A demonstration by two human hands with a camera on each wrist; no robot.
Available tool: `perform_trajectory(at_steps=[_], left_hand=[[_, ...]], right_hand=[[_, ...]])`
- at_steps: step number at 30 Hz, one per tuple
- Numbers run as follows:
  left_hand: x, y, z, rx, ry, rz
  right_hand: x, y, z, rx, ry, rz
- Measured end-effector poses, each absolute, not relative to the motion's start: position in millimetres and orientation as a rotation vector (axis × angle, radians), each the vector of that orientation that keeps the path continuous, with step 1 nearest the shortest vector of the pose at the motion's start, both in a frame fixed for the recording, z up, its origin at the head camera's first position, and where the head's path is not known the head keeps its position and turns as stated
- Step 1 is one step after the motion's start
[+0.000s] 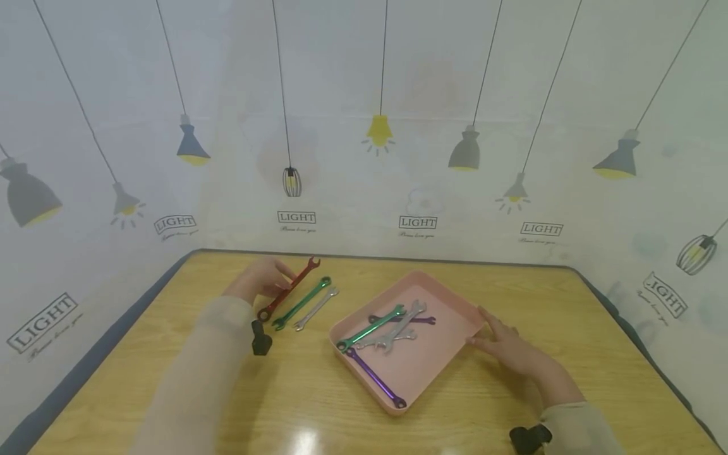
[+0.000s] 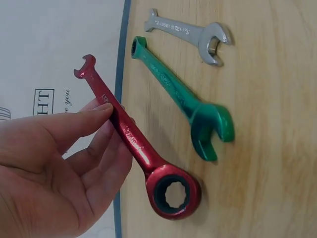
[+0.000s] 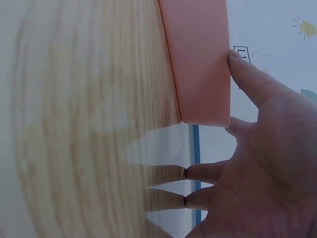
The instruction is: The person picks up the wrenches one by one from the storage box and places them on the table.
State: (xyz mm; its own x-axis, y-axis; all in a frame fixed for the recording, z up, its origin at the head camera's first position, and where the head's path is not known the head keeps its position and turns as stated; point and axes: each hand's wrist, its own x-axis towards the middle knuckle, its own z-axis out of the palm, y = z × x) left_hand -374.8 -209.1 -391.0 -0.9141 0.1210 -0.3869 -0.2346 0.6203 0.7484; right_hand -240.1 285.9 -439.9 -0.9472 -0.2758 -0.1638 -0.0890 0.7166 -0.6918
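Note:
My left hand (image 1: pixel 263 279) pinches a red ratcheting combination wrench (image 2: pixel 130 134) between thumb and fingers, tilted with its ring end toward the table. Beside it lie a green ratcheting wrench (image 2: pixel 171 84) and a silver open-end wrench (image 2: pixel 181 30). My right hand (image 1: pixel 510 349) is at the right corner of a pink tray (image 1: pixel 435 354). Its thumb rests at the rim while straight, spread fingers reach past the corner to the tabletop. Inside the tray are a green wrench (image 1: pixel 372 328), a purple wrench (image 1: pixel 375 377), another purple wrench (image 1: pixel 421 320) and silver wrenches (image 1: pixel 405 327), partly overlapping.
The wood-grain table (image 1: pixel 307 392) has a dark edge along its back and sides. Behind it hangs a pale backdrop (image 1: pixel 352 189) printed with lamps. Black wrist mounts (image 1: pixel 261 340) are worn on both forearms.

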Motion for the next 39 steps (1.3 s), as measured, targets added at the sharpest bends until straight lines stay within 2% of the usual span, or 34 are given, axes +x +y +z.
perform_trajectory(at_steps=[10, 28, 39], left_hand=[[-386.2, -208.8, -403.8, -0.115, 2.495, 1.079], [-391.0, -210.5, -409.1, 0.172, 2.738, 0.714], [-403.0, -218.3, -422.0, 0.109, 2.69, 0.836]], right_hand=[[-238.9, 284.7, -440.2, -0.281, 2.667, -1.061], [-239.7, 284.7, -438.7, -0.264, 2.668, -1.048], [-237.3, 284.4, -437.1, -0.296, 2.657, -1.086]])
